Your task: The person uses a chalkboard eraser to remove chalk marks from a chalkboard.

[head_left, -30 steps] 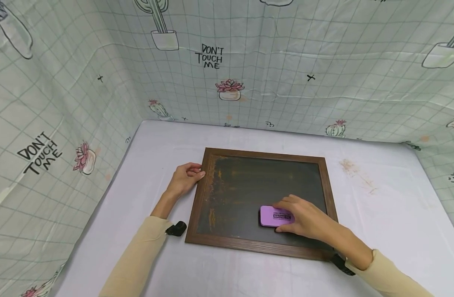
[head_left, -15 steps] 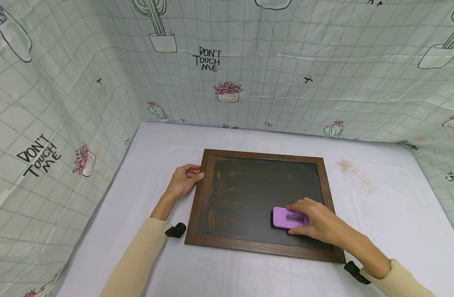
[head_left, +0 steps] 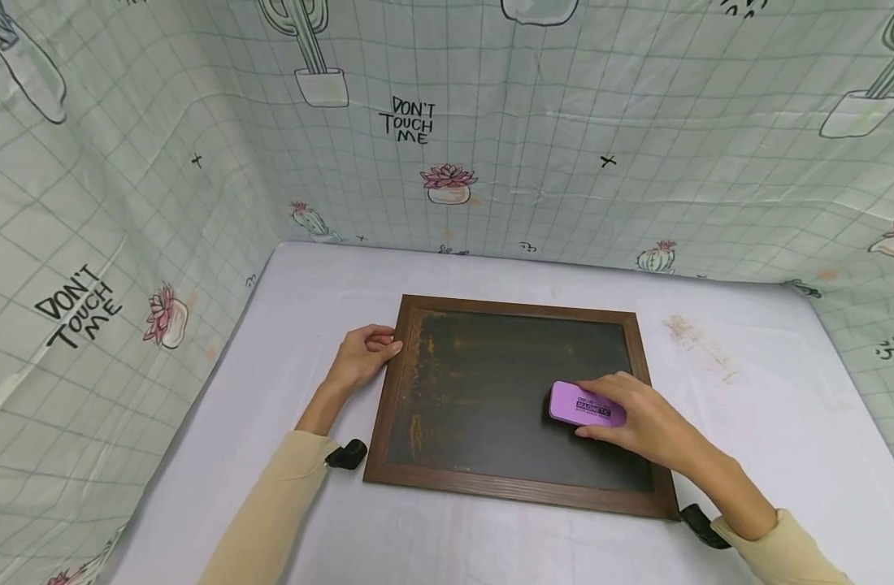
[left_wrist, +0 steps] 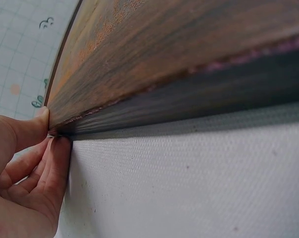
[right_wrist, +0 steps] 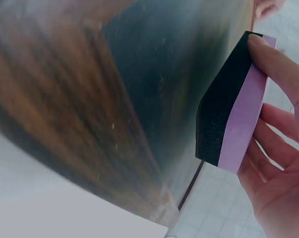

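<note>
A framed chalkboard [head_left: 505, 382] lies on the white cloth, dark inside a brown wooden frame, with orange-yellow chalk smears mostly on its left side. My left hand [head_left: 362, 355] holds the left edge of the frame; in the left wrist view the thumb [left_wrist: 33, 130] lies at the top edge and the fingers [left_wrist: 53, 168] are against the side. Over the board's right half, my right hand [head_left: 640, 418] grips a purple magnetic eraser [head_left: 586, 405] between thumb and fingers. The right wrist view shows the black felt underside of the eraser [right_wrist: 221, 106] tilted up, apart from the board.
Orange-brown chalk dust [head_left: 684, 329] marks the white tablecloth [head_left: 769, 390] right of the board. A grid-patterned curtain [head_left: 535, 122] with cactus drawings rises behind and at both sides. Black straps [head_left: 347, 454] sit at the wrists below beige sleeves.
The right hand has carried the eraser rightward across the board, then slightly up toward the far side, and it now stands off the surface. The left hand keeps its place.
</note>
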`<state>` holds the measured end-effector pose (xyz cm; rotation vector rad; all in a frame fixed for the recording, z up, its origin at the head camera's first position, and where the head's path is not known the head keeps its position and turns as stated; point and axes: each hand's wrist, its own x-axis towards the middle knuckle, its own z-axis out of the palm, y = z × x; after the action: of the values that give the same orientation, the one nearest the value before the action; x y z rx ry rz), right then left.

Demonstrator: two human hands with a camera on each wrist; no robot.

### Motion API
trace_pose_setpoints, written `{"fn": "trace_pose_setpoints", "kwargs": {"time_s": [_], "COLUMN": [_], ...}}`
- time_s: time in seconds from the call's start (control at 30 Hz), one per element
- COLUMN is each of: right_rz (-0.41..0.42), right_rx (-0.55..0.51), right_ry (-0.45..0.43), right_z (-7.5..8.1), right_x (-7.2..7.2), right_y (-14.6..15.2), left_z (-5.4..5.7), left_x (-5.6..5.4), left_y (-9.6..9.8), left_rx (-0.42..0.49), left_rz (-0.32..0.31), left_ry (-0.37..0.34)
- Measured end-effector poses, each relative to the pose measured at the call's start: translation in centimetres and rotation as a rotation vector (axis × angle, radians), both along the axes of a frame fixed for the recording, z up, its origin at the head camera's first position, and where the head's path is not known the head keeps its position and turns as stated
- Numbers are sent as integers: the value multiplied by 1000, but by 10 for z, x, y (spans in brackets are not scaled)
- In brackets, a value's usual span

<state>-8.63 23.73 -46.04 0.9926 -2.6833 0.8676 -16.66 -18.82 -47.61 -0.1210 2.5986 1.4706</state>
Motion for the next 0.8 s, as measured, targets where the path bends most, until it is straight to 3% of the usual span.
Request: {"fn": "trace_pose_setpoints", "kwargs": {"time_s": [0.8], "right_rz": [-108], "right_rx": [-36], "right_ry": [151], "right_z": [-7], "right_x": [-20], "right_y": [21], "left_z": [-1], "left_x": [2], "left_y": [-1], "left_rx": [11], "left_rz": [9], "left_ry": [18]}}
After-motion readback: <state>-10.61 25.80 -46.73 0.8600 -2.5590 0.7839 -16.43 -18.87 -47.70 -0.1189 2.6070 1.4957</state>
